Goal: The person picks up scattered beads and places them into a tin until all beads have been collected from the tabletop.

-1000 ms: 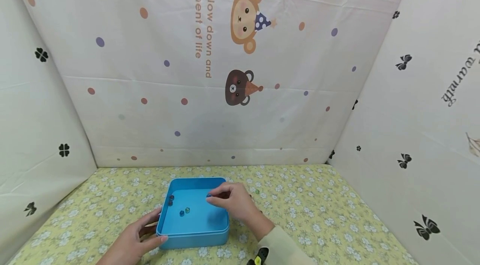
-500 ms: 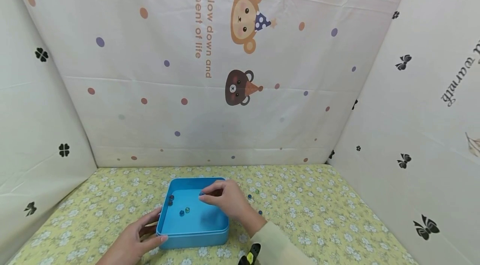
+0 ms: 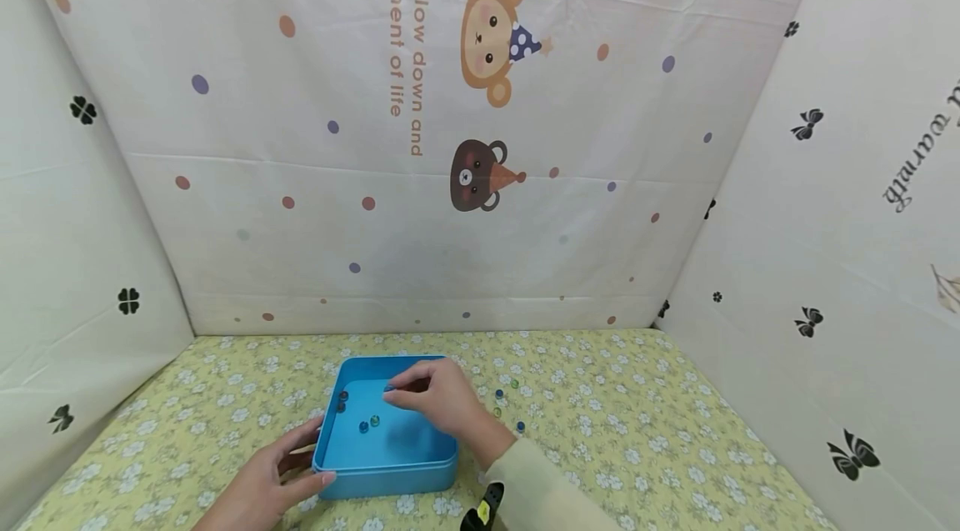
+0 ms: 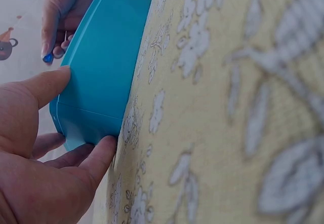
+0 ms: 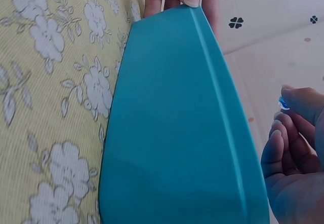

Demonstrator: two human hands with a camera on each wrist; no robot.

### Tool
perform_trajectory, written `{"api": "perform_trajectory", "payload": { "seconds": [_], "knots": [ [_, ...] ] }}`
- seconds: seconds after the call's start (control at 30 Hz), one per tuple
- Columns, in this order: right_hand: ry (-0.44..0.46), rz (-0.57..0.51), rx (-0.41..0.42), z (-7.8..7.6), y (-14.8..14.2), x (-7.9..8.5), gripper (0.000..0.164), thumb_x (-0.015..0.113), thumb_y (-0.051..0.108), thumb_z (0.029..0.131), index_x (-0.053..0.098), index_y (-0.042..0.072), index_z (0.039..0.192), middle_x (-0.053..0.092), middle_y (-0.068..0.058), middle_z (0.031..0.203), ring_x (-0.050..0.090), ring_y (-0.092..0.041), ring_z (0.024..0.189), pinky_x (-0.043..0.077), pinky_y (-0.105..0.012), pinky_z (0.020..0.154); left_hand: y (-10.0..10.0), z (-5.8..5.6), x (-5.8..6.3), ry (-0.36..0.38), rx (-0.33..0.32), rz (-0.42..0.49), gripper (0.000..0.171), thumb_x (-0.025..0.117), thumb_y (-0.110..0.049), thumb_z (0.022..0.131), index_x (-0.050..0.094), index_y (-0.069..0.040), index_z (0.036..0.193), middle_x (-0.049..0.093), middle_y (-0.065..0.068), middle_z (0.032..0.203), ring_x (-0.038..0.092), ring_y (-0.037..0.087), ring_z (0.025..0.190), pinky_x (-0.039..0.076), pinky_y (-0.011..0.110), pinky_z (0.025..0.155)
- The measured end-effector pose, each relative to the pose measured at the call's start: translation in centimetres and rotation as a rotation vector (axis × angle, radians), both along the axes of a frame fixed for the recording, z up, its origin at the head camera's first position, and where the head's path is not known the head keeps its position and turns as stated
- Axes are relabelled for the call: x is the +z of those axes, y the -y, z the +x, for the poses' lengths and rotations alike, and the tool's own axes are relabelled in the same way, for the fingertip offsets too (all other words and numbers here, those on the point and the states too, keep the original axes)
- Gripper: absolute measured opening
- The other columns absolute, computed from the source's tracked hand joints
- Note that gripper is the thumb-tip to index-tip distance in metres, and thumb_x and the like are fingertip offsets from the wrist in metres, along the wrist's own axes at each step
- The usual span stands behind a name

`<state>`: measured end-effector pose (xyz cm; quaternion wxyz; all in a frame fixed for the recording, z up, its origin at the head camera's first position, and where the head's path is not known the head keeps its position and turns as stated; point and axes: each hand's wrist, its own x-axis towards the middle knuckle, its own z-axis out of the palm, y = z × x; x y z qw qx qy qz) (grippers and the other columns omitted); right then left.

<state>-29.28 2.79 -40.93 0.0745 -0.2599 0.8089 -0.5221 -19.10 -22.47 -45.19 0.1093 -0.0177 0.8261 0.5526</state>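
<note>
A blue square box (image 3: 390, 481) stands on the cloth-covered table in the head view. My left hand (image 3: 273, 473) holds its near left corner, thumb at the front rim and fingers along the left side. My right hand (image 3: 442, 399) is above the inside of the box, pinching a small blue glass marble (image 5: 284, 103) between thumb and forefinger. Inside the box, two dark marbles (image 3: 342, 402) lie by the left wall. A blue marble (image 3: 363, 427) and a clear greenish marble (image 3: 375, 421) lie close together nearer the middle.
To the right of the box, a blue marble (image 3: 499, 393), a green marble (image 3: 515, 383), another green marble (image 3: 497, 412) and another blue marble (image 3: 521, 427) lie on the flowered cloth (image 3: 637, 431). A printed white sheet (image 3: 300, 247) rises behind the table.
My right hand has moved left over the box with the blue marble, uncovering marbles on the cloth to the right. The left hand and box have stayed still.
</note>
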Motion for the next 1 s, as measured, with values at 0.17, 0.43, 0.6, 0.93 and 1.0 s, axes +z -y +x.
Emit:
{"api": "perform_trajectory", "payload": {
  "seconds": [0.17, 0.43, 0.6, 0.93, 1.0],
  "knots": [
    [0.006, 0.002, 0.000, 0.0, 0.7, 0.0, 0.018, 0.080, 0.030, 0.092, 0.083, 0.016, 0.103, 0.075, 0.008, 0.094, 0.066, -0.003, 0.081, 0.063, -0.016, 0.063, 0.0, 0.0, 0.0, 0.004, -0.001, 0.001, 0.091, 0.076, -0.035, 0.094, 0.025, -0.001, 0.162, 0.029, 0.037, 0.160, 0.048, 0.058, 0.134, 0.065, 0.046, 0.104],
    [-0.007, 0.041, -0.032, -0.1, 1.6, -0.1, 0.016, 0.081, 0.029, 0.091, 0.084, 0.017, 0.101, 0.074, 0.010, 0.090, 0.065, -0.001, 0.078, 0.062, -0.015, 0.062, 0.0, -0.2, 0.0, 0.010, 0.011, 0.001, 0.091, 0.076, -0.034, 0.094, 0.026, -0.001, 0.161, 0.030, 0.037, 0.160, 0.049, 0.057, 0.133, 0.066, 0.046, 0.104],
    [0.015, 0.057, -0.051, -0.3, 2.1, -0.3, 0.018, 0.081, 0.029, 0.091, 0.084, 0.014, 0.102, 0.073, 0.010, 0.088, 0.064, -0.002, 0.077, 0.061, -0.016, 0.061, 0.0, -0.1, 0.0, 0.009, 0.012, 0.003, 0.090, 0.076, -0.034, 0.094, 0.026, -0.001, 0.161, 0.030, 0.037, 0.160, 0.049, 0.057, 0.133, 0.066, 0.046, 0.104],
    [0.023, 0.103, -0.073, -0.7, 2.5, -1.0, 0.012, 0.082, 0.028, 0.090, 0.084, 0.019, 0.097, 0.072, 0.011, 0.087, 0.062, -0.002, 0.076, 0.059, -0.017, 0.059, 0.1, -0.1, 0.0, 0.008, -0.011, 0.017, 0.090, 0.075, -0.034, 0.095, 0.024, -0.001, 0.162, 0.028, 0.038, 0.160, 0.048, 0.058, 0.134, 0.065, 0.046, 0.105],
    [0.024, 0.115, -0.077, -0.7, 2.5, -1.2, 0.011, 0.082, 0.028, 0.090, 0.084, 0.020, 0.097, 0.072, 0.012, 0.087, 0.062, -0.002, 0.076, 0.059, -0.017, 0.059, 0.2, -0.1, 0.0, 0.007, -0.016, 0.017, 0.090, 0.074, -0.034, 0.095, 0.024, -0.001, 0.162, 0.027, 0.038, 0.160, 0.048, 0.058, 0.134, 0.065, 0.046, 0.105]
  ]
}}
